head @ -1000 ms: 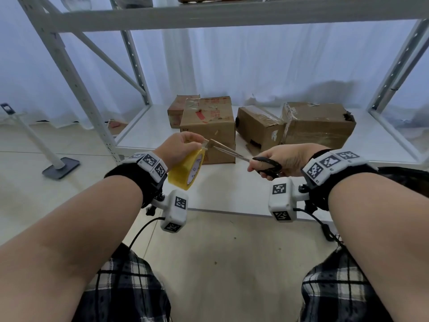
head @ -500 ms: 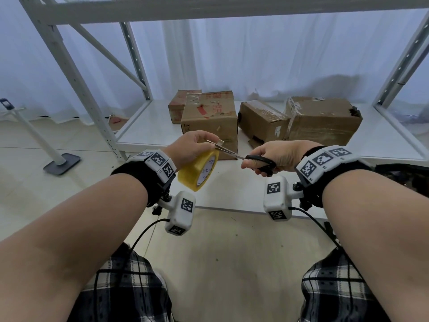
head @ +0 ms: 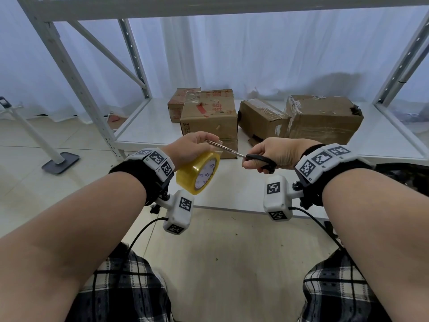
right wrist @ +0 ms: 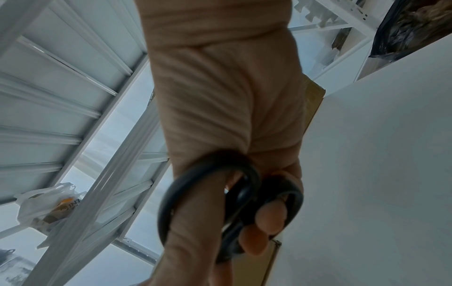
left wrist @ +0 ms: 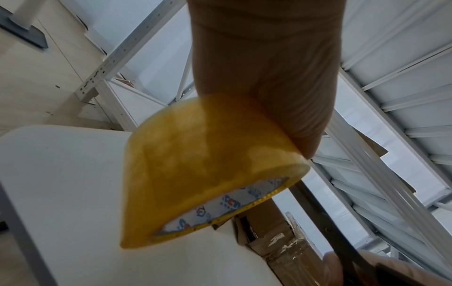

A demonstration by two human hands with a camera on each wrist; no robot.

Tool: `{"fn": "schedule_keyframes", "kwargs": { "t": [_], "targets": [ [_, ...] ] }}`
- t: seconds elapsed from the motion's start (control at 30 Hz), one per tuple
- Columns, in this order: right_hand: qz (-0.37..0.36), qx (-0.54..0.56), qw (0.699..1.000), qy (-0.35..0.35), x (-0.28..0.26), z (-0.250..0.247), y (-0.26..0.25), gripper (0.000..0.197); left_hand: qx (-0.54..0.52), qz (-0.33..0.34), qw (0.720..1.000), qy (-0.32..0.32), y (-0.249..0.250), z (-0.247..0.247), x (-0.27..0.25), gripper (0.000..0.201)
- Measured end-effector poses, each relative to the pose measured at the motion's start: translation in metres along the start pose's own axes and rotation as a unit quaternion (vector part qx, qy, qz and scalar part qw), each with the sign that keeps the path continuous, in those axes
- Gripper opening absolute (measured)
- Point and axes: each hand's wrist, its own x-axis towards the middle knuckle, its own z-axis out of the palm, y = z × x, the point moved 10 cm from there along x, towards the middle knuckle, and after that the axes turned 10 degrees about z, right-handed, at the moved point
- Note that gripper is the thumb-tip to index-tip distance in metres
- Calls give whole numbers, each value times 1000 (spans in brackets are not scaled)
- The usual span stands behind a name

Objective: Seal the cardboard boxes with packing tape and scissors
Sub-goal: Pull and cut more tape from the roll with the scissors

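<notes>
My left hand (head: 193, 148) grips a yellowish roll of packing tape (head: 198, 173) in the air over the front of the white shelf (head: 234, 191); the same roll (left wrist: 208, 166) fills the left wrist view. My right hand (head: 269, 156) holds black-handled scissors (head: 260, 160), fingers through the loops (right wrist: 244, 195). The blades (head: 222, 147) point left and reach the tape end at my left fingertips. Several worn cardboard boxes stand on the shelf behind my hands: a middle one (head: 210, 117), a small tilted one (head: 262, 118) and a large one at right (head: 325, 119).
Grey rack uprights (head: 76, 77) and a crossbeam (head: 209, 6) frame the shelf. A stand with a flat base (head: 60, 161) is on the tiled floor at left. A black bag (head: 404, 173) lies at the right. My knees in checked fabric (head: 120, 291) are below.
Both hands have drawn closer together and a little nearer to me. The scissor blades have slid further in toward the tape end at my left fingers.
</notes>
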Motion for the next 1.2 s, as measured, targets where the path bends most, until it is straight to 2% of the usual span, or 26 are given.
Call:
{"fn": "schedule_keyframes", "kwargs": {
  "t": [0.23, 0.37, 0.47, 0.53, 0.63, 0.77, 0.8, 0.87, 0.9, 0.97, 1.03, 1.1, 1.2],
  "targets": [
    [47, -73, 996, -3, 5, 10, 10, 41, 38, 1, 999, -7, 0, 0, 0, 43],
    [54, -39, 998, 3, 3, 9, 23, 40, 24, -4, 999, 24, -2, -12, -2, 52],
    [101, 7, 994, 46, 0, -4, 51, 39, 47, 0, 998, 49, 0, -29, -5, 54],
    [149, -59, 981, 110, 1, -20, 68, 39, 81, 10, 996, 37, 1, -31, -7, 54],
    [209, -224, 938, 163, 11, -23, 87, 46, 83, 24, 996, 12, 3, -22, -5, 53],
    [236, -255, 919, 185, 25, -12, 103, 31, 66, 29, 997, -5, 4, -8, 0, 53],
    [213, -261, 913, 228, 23, -17, 92, 27, 67, 33, 997, -9, 6, -5, 2, 54],
    [84, -180, 925, 322, 13, -26, 45, 27, 77, 45, 996, -13, 9, -1, 6, 56],
    [-4, -102, 937, 334, 6, -25, 16, 25, 83, 52, 995, -10, 11, 0, 8, 59],
    [-120, 36, 954, 273, -5, -11, -34, 24, 92, 71, 993, 4, 16, 0, 13, 66],
    [-130, 82, 967, 202, -3, 3, -57, 25, 109, 93, 989, 17, 21, -2, 16, 71],
    [-101, 59, 979, 165, 3, 11, -64, 24, 124, 110, 986, 26, 25, -4, 20, 74],
    [-107, 42, 976, 187, 3, 3, -69, 22, 128, 118, 984, 31, 26, -7, 24, 75]
  ]
}}
